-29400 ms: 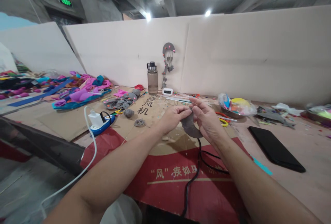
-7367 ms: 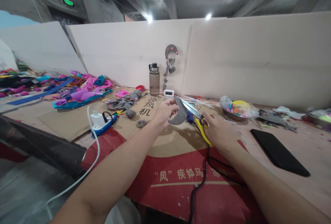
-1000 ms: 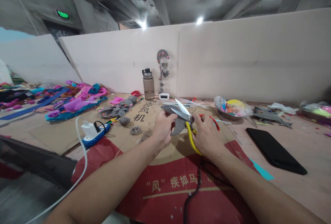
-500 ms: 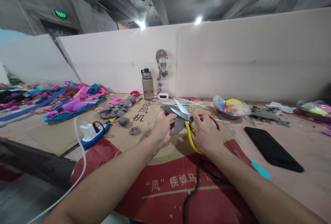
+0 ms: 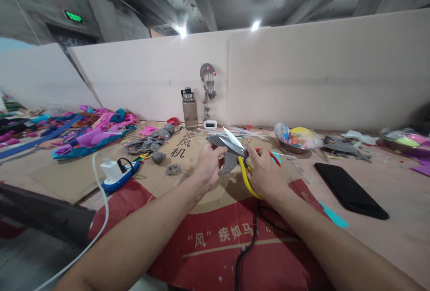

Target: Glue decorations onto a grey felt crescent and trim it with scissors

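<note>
Between the fingers of my left hand (image 5: 208, 164) is a grey felt crescent (image 5: 229, 162), its curved tip pointing down. My right hand (image 5: 265, 170) grips a pair of scissors (image 5: 246, 178) with yellow and red handles. The silver blades are apart and lie over the felt, pointing up and to the left. Whether the felt sits between the blades I cannot tell. Both hands are above a cardboard sheet (image 5: 201, 201) with dark red printing. Left of my left hand lie a loose coil of grey yarn (image 5: 173, 169) and a small ball of grey yarn (image 5: 158, 157).
A bottle (image 5: 190, 114) and a small white digital device (image 5: 210, 124) stand by the back panel, where a grey crescent hanging (image 5: 208, 73) is fixed. On the left are a blue power strip (image 5: 121, 179) and coloured felt (image 5: 94, 134); on the right, a black phone (image 5: 351, 190) and a bowl (image 5: 297, 143).
The whole view has shifted slightly, so things appear a little further left. Both hands keep their hold on the felt and scissors, with the blades a little less far apart.
</note>
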Demonstrator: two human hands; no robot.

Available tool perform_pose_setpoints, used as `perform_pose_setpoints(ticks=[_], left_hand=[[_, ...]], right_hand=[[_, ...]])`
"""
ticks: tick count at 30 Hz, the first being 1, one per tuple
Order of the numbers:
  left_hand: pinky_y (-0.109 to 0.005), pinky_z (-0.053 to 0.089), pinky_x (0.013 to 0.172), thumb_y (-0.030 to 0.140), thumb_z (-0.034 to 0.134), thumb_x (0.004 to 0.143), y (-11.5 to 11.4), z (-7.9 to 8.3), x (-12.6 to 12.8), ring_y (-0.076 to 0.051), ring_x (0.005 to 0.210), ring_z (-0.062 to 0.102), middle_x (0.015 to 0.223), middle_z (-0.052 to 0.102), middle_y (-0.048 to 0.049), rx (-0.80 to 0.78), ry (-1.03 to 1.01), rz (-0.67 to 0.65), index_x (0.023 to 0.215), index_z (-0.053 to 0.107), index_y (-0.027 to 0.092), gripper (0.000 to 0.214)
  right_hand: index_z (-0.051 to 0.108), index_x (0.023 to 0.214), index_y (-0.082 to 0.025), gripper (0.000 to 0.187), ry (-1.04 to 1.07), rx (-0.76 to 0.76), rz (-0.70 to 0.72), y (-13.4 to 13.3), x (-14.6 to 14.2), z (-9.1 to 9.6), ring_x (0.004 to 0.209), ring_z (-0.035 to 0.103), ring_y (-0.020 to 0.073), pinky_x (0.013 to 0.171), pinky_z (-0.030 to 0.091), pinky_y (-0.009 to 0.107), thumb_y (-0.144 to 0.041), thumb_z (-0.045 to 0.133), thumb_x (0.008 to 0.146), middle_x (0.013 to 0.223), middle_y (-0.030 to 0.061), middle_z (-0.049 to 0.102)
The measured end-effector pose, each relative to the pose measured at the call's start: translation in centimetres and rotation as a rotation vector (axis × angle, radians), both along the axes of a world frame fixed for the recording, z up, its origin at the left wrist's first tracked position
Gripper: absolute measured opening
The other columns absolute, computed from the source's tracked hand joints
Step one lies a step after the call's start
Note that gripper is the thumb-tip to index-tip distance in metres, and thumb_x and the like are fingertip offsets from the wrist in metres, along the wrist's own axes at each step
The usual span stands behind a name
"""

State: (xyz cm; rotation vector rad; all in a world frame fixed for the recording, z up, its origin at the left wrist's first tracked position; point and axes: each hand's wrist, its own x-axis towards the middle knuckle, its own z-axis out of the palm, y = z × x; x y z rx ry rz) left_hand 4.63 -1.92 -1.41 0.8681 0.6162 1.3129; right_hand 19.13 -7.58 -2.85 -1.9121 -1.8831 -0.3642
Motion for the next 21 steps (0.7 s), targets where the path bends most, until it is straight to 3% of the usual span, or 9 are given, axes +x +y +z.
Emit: perform_pose_setpoints(ticks=[10,17,21], left_hand=[[-0.026,0.048,0.065,0.015,0.073,0.057,0.0,0.0,-0.1,-0.016,0.073,0.066,0.082,0.071,-0.0028,-0.002,0.008,-0.007,0.088,0.062,0.017,0.033],[-0.029,0.052,0.072,0.014,0.075,0.056,0.1,0.5,-0.3,-0.015,0.071,0.066,0.077,0.070,-0.0018,-0.026,-0.011,-0.009,0.082,0.062,0.016,0.029],[-0.030,0.051,0.078,0.014,0.073,0.056,0.5,0.5,-0.5,-0.017,0.079,0.068,0.080,0.072,-0.0027,0.009,-0.022,-0.021,0.085,0.063,0.016,0.030]], right_hand=[[0.056,0.130,-0.018,0.042,0.029,-0.011,-0.011,-0.2,-0.1,0.2,0.094,0.064,0.0266,0.067,0.041,0.030,-0.026,0.052,0.089,0.115,0.0163,0.061],[0.057,0.123,-0.015,0.037,0.327,-0.003,0.133,1.5,1.1,-0.8,0.087,0.060,0.0229,0.076,0.046,0.032,-0.023,0.048,0.088,0.101,0.0124,0.067],[0.053,0.129,-0.014,0.042,0.328,0.064,0.184,1.7,1.3,-1.0,0.093,0.059,0.0234,0.082,0.048,0.035,-0.025,0.048,0.089,0.108,0.0142,0.063]])
